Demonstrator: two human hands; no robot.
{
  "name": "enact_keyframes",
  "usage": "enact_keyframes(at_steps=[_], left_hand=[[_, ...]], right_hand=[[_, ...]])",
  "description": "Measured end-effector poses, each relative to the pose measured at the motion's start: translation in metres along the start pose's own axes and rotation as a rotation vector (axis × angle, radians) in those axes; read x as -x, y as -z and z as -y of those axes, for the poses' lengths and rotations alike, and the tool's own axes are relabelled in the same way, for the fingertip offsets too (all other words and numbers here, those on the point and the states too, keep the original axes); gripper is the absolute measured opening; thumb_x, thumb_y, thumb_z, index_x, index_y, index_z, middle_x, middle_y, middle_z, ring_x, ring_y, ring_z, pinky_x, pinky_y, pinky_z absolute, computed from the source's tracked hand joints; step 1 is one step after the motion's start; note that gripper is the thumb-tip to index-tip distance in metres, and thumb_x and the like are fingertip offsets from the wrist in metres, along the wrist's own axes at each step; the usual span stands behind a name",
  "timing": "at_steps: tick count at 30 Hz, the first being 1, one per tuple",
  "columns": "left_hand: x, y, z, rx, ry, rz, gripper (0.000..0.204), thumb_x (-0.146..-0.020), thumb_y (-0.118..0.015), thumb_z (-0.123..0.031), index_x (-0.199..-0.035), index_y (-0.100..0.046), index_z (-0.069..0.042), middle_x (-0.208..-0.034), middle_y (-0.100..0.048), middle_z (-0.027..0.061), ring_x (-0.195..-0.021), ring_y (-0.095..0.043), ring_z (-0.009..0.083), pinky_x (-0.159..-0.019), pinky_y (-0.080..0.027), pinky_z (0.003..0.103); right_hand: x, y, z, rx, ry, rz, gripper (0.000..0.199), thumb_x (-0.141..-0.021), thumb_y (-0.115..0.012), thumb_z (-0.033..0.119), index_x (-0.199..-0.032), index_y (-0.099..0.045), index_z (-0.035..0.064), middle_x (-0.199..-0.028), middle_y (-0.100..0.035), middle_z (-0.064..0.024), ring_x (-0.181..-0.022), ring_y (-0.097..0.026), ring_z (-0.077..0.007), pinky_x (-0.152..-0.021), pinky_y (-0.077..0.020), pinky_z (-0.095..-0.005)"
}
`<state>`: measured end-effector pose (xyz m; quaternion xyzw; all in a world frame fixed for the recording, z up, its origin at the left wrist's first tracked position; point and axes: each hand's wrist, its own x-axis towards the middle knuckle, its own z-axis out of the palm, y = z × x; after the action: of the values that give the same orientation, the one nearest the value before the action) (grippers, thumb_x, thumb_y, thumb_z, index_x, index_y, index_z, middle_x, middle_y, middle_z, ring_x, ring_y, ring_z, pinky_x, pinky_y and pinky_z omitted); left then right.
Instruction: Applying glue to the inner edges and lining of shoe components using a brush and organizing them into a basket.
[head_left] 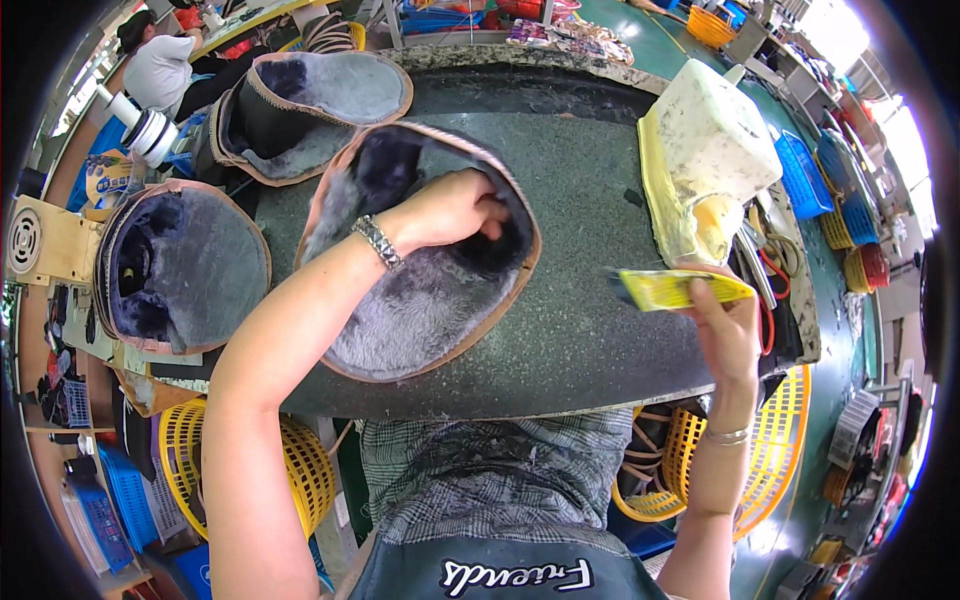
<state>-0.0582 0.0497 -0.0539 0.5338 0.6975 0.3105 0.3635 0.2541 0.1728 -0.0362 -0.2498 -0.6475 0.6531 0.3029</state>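
Note:
On the dark worktop a grey fur-lined piece (400,310) with a tan edge lies fur side up. My left hand (455,210) reaches across it, its fingers curled closed at the dark fur near its far right side. What the fingertips pinch is partly hidden. To the right, my right hand (728,325) grips a flat brush (680,290) with a yellow handle, its dark blurred tip pointing left. Just beyond that hand is a glue-crusted whitish container (715,140) with yellow sides. The brush is apart from the fur-lined piece.
Similar fur-lined pieces sit at the far left (335,90) and the left (200,265). Scissors with red handles (768,290) lie by the container. Yellow baskets (310,470) stand below the worktop (580,220). Another person (160,65) sits at the far left.

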Motion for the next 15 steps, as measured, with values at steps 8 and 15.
enact_keyframes(at_steps=[8, 15], left_hand=[[0.030, -0.006, -0.007, -0.553, -0.320, -0.049, 0.018, -0.074, -0.063, -0.011, -0.089, -0.062, -0.001, -0.083, -0.062, 0.0165, -0.077, -0.059, 0.0349, -0.067, -0.048, 0.041], [0.022, -0.001, -0.014, -0.646, -0.365, 0.177, 0.033, -0.065, -0.066, -0.021, -0.088, -0.061, 0.001, -0.084, -0.062, 0.0188, -0.078, -0.061, 0.0337, -0.067, -0.049, 0.040]], right_hand=[[-0.020, -0.057, 0.018, -0.042, 0.060, 0.216, 0.021, -0.084, -0.062, 0.008, -0.101, -0.062, -0.0050, -0.090, -0.065, -0.0079, -0.081, -0.059, -0.0100, -0.073, -0.0463, -0.0211], [-0.017, -0.070, 0.015, 0.245, 0.160, 0.211, 0.017, -0.081, -0.060, 0.005, -0.094, -0.065, -0.0048, -0.090, -0.066, -0.0097, -0.081, -0.060, -0.0125, -0.074, -0.0475, -0.0251]])
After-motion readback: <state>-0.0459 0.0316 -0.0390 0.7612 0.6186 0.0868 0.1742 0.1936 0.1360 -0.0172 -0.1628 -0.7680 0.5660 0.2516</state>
